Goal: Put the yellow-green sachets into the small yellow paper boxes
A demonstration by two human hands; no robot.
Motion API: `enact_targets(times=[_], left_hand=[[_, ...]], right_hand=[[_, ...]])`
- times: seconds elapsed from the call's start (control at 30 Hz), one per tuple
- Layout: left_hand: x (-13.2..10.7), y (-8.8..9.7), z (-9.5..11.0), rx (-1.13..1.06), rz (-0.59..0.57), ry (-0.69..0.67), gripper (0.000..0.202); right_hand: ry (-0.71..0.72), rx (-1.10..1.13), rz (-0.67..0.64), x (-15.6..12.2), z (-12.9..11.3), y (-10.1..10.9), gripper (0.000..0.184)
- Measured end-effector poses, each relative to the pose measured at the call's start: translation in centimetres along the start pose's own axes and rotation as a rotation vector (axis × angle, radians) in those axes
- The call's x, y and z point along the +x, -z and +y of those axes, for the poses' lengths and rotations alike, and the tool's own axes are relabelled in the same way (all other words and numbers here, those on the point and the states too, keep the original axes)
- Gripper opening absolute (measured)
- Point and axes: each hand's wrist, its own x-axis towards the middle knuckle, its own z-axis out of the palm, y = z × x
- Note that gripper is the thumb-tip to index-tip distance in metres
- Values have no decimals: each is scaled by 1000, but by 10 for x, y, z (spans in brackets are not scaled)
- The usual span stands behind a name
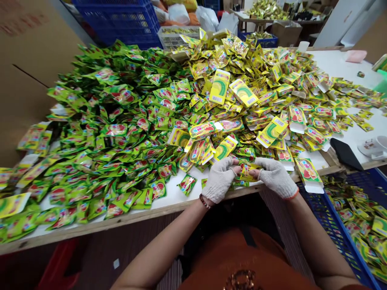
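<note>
My left hand and my right hand, both in white knit gloves, meet at the near edge of the white table. Together they pinch a small yellow and green packet between their fingertips. A big heap of green sachets covers the left of the table. Yellow packets and small yellow cartons pile up to the right of it, just beyond my hands. One loose green sachet lies left of my left hand.
A blue crate with filled packets stands at my right, below the table. A black phone and a white cup sit at the table's right edge. Blue crates and bags stand behind. Cardboard leans at the left.
</note>
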Motion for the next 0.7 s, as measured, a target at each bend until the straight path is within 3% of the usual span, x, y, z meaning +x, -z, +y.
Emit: enact_targets(times=[0.17, 0.23, 0.33, 0.4, 0.47, 0.57, 0.63, 0.7], left_hand=[[-3, -5, -9, -75, 45, -34, 34], [-3, -8, -13, -88, 42, -57, 36], [-5, -10, -15, -62, 43, -107, 31], [-5, -10, -12, 41, 20, -172, 22], [-1, -7, -3, 296, 27, -335, 15], [14, 2, 15, 933, 173, -582, 24], [28, 7, 26, 1333, 256, -582, 44], [40, 11, 32, 1551, 243, -507, 48]], right_hand=[[0, -54, 42, 1, 1, -9, 22], [2, -71, 122, 0, 2, -15, 20], [22, 15, 260, -2, 5, -27, 36], [24, 111, 215, -3, 9, -32, 41], [9, 168, 159, -3, 13, -33, 36], [-53, 204, 219, -4, 23, -30, 38], [-128, 228, 267, -5, 31, -29, 47], [-185, 279, 283, -7, 36, -28, 56]])
